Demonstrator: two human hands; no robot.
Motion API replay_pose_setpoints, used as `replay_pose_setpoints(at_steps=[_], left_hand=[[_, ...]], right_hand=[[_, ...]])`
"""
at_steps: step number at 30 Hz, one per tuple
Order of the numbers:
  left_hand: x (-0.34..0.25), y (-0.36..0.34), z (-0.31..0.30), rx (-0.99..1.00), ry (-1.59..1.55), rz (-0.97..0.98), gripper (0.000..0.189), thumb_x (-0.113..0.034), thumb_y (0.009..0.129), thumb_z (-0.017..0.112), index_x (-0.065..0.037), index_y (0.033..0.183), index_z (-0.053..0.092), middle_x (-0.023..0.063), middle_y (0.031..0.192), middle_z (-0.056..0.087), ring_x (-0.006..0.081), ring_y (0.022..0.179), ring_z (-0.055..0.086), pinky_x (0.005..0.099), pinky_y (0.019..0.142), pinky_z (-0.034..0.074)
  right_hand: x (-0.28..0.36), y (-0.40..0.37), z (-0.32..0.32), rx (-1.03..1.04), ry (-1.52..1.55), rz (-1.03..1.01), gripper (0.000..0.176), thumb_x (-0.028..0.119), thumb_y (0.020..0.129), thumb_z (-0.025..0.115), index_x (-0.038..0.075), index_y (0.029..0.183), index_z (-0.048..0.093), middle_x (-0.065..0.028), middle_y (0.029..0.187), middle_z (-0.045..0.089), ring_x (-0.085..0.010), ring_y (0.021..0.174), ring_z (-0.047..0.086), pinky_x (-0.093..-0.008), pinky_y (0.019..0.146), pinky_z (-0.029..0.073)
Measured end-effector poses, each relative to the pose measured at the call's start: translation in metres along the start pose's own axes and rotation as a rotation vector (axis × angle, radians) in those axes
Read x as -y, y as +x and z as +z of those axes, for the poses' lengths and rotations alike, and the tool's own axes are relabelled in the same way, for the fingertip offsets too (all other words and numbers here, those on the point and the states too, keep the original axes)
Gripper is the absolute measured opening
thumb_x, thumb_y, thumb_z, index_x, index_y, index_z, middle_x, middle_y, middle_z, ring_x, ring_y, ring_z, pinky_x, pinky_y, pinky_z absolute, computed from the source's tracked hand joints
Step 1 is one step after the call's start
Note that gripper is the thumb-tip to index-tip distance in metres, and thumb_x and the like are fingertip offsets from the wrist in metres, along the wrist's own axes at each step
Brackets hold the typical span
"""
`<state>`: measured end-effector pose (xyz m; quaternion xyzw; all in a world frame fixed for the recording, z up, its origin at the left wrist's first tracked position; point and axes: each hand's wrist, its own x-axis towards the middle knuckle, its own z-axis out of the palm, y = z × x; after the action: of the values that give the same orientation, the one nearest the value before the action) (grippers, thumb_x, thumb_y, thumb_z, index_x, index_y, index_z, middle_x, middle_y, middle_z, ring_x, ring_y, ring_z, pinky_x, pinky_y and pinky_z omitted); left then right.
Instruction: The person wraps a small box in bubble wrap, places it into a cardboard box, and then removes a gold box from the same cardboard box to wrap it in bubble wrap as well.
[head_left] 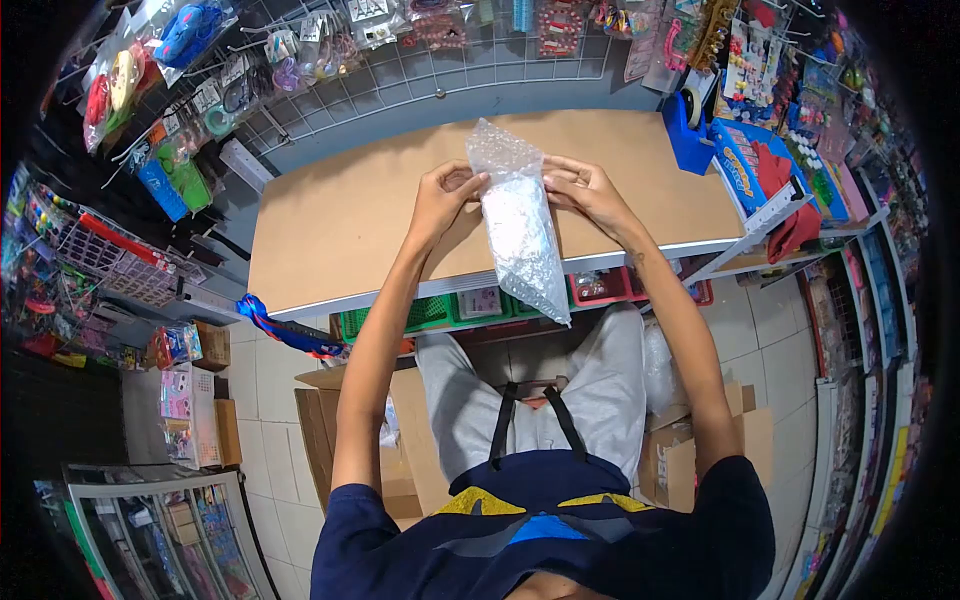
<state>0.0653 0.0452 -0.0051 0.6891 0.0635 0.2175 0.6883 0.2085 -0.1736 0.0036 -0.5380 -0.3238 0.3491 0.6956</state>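
Note:
A bubble wrap package [519,230] hangs between my hands at the front edge of the wooden table [340,215]. Something whitish is inside it, but the wrap hides what it is. My left hand [447,195] pinches its left side near the upper part, fingers curled. On the opposite side, my right hand [585,192] grips the edge with thumb and fingers. The loose upper end of the wrap sticks up above my hands, and the lower end tapers to a point past the table edge.
A blue tape dispenser [688,135] stands at the table's back right, beside a blue box [738,165]. Wire racks with packaged goods line the back wall. Green baskets [425,312] sit below the tabletop. Open cardboard boxes [320,430] flank my legs.

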Motion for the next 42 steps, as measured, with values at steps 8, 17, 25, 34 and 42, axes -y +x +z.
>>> replay_pose_setpoints(at_steps=[8, 17, 25, 34, 42], left_hand=[[0.001, 0.002, 0.001, -0.041, 0.002, -0.046, 0.02, -0.004, 0.089, 0.076, 0.002, 0.103, 0.063, 0.0059, 0.088, 0.07, 0.0085, 0.071, 0.063, 0.0206, 0.06, 0.05], [0.01, 0.007, 0.008, -0.172, 0.187, 0.161, 0.033, -0.002, 0.086, 0.077, 0.0, 0.112, 0.056, 0.0092, 0.086, 0.069, 0.0163, 0.071, 0.065, 0.0259, 0.067, 0.055], [-0.044, -0.033, 0.035, -0.061, 1.147, 0.253, 0.05, -0.04, 0.086, 0.076, -0.004, 0.117, 0.063, 0.0172, 0.119, 0.064, 0.0336, 0.112, 0.06, 0.0461, 0.093, 0.047], [-0.048, -0.042, 0.02, 0.446, 1.001, 0.325, 0.048, -0.028, 0.09, 0.067, -0.006, 0.131, 0.059, 0.0181, 0.131, 0.062, 0.0359, 0.121, 0.059, 0.0447, 0.107, 0.042], [-0.02, -0.064, 0.035, 0.345, 1.259, 0.532, 0.056, -0.022, 0.09, 0.063, -0.022, 0.145, 0.051, 0.0055, 0.145, 0.054, 0.0351, 0.128, 0.052, 0.0474, 0.107, 0.041]], right_hand=[[-0.007, 0.012, -0.003, -0.111, -0.132, 0.015, 0.027, 0.012, 0.092, 0.074, 0.001, 0.114, 0.063, -0.0102, 0.103, 0.073, -0.0119, 0.092, 0.071, -0.0246, 0.08, 0.059], [-0.009, 0.02, 0.003, -0.13, -0.114, 0.02, 0.053, 0.011, 0.089, 0.077, 0.001, 0.134, 0.051, -0.0127, 0.094, 0.074, -0.0142, 0.087, 0.072, -0.0231, 0.072, 0.058], [0.011, 0.002, -0.01, 0.009, -0.421, 0.06, 0.05, 0.011, 0.084, 0.08, 0.005, 0.13, 0.063, -0.0047, 0.087, 0.071, -0.0076, 0.068, 0.06, -0.0194, 0.057, 0.045], [0.015, -0.031, -0.021, 0.14, -0.751, -0.092, 0.024, 0.024, 0.085, 0.081, 0.003, 0.095, 0.077, -0.0032, 0.095, 0.061, -0.0119, 0.09, 0.056, -0.0279, 0.076, 0.046], [-0.002, -0.027, -0.02, 0.024, -0.793, -0.171, 0.027, 0.026, 0.086, 0.079, 0.0, 0.089, 0.075, -0.0099, 0.107, 0.057, -0.0169, 0.092, 0.056, -0.0279, 0.077, 0.046]])
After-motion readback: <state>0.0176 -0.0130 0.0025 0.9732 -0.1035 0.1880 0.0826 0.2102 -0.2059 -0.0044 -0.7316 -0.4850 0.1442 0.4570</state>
